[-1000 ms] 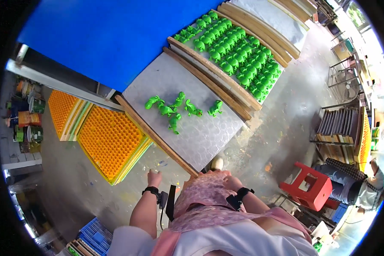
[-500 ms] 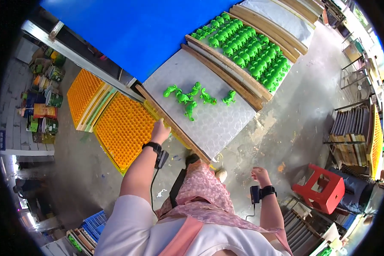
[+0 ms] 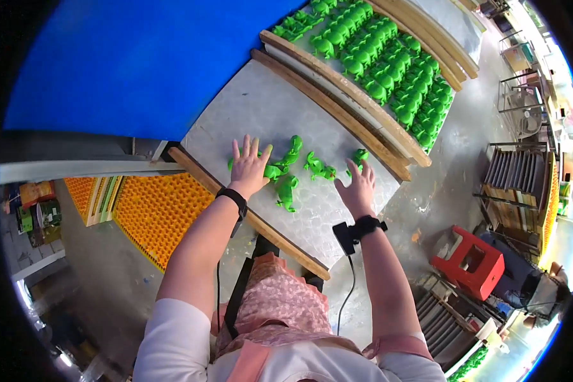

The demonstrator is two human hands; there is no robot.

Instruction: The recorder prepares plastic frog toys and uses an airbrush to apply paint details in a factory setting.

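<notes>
In the head view, green frogs point(image 3: 286, 193) lie loose on the grey tray point(image 3: 229, 114), most of them gathered left of centre and one, the right frog point(image 3: 361, 155), apart near the right edge. The left hand point(image 3: 249, 173) is over the left end of the group, its grip spread flat; the right hand point(image 3: 359, 191) is just near of the right frog, its grip spread with fingers curved. Whether either touches a frog, I cannot tell. Fingers that wide could sweep frogs together or knock one aside, as they lie at odd angles. A rightward nudge could send the right frog off the tray's edge, where no rail shows. The cable point(image 3: 346, 299) hanging from the right wrist could catch the tray's near corner.
</notes>
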